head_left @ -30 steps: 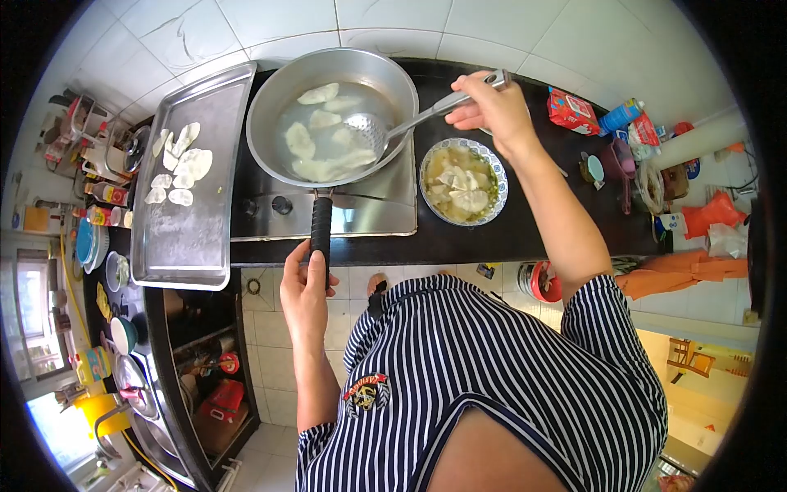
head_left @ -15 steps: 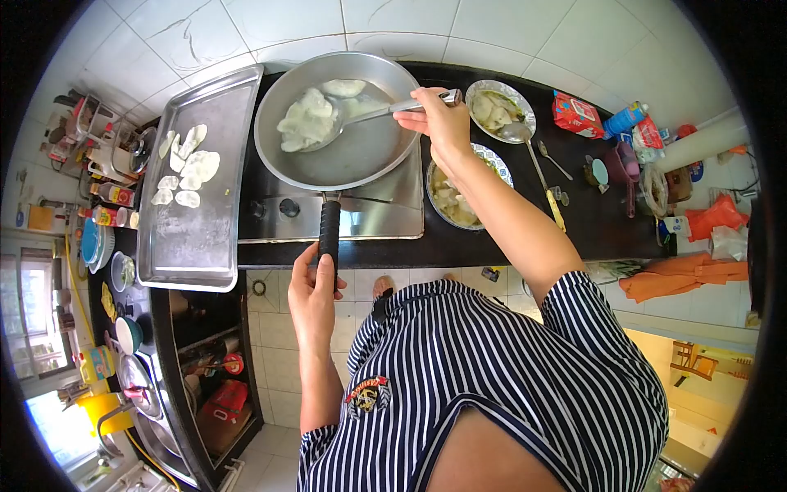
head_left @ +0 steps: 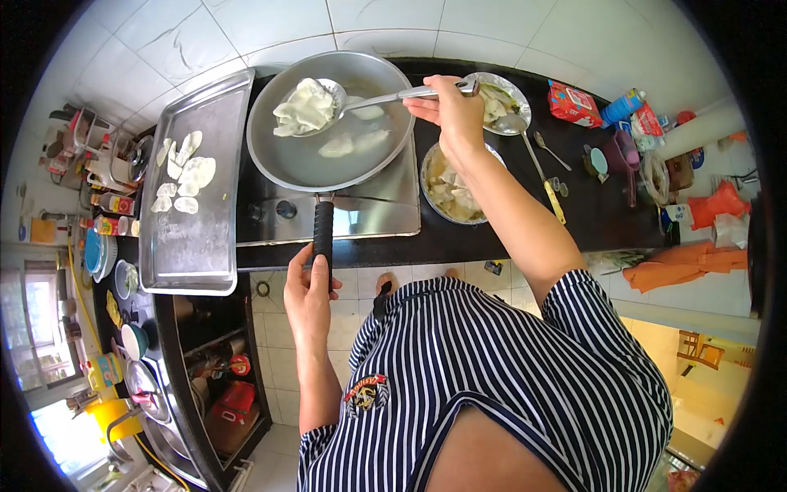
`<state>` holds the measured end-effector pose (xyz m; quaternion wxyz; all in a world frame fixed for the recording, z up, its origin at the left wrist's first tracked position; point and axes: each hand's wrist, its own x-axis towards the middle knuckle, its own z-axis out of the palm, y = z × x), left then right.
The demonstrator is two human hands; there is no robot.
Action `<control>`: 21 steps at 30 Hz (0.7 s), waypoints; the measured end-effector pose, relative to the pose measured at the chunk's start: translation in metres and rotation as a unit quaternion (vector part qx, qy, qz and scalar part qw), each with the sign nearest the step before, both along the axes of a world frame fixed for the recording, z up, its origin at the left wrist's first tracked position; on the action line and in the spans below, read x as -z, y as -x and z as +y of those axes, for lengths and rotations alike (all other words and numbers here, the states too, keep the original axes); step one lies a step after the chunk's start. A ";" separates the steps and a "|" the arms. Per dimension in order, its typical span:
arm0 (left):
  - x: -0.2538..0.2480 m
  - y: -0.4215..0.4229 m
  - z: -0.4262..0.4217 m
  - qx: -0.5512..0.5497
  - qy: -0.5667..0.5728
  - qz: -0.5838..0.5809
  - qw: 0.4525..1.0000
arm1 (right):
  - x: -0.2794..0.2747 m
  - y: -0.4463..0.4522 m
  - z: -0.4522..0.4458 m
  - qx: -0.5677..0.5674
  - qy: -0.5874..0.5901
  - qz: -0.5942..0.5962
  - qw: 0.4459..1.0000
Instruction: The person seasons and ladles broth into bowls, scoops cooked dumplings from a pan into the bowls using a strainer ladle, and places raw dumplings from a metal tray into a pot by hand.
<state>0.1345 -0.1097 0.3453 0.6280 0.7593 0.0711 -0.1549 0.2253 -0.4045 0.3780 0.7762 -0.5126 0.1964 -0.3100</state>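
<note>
My left hand (head_left: 308, 293) is wrapped around the black handle (head_left: 324, 231) of a wide grey pan (head_left: 266, 156). Cloudy water fills the pan, and a few pale dumplings (head_left: 352, 146) lie in it. My right hand (head_left: 455, 111) grips the handle of a long metal skimmer (head_left: 385, 98), its fingers closed. The skimmer's bowl is over the pan's far left part, heaped with white dumplings (head_left: 305, 108). Just right of the pan, partly behind my right forearm, stands a bowl of food in broth (head_left: 428, 193). A second patterned bowl (head_left: 521, 90) sits beyond it.
Left of the pan, a metal tray (head_left: 188, 254) carries several flat white pieces (head_left: 197, 172). A large spoon (head_left: 533, 164) rests in the far bowl. A small spoon (head_left: 553, 152), red packet (head_left: 574, 105) and blue bottle (head_left: 623, 107) are farther right. The steel stove (head_left: 369, 221) lies under the pan.
My right hand has raised the skimmer with its heap of dumplings, slightly away from me. More pale dumplings show in the water below. My left hand keeps its hold on the handle.
</note>
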 end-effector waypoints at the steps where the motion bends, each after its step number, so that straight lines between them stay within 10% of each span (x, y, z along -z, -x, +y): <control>1: 0.000 0.000 -0.001 -0.001 -0.002 -0.003 1.000 | -0.002 0.004 0.001 -0.008 0.003 0.001 1.000; 21: 0.009 0.001 -0.004 -0.017 0.015 -0.024 0.999 | -0.105 0.034 -0.044 -0.021 0.024 -0.067 0.997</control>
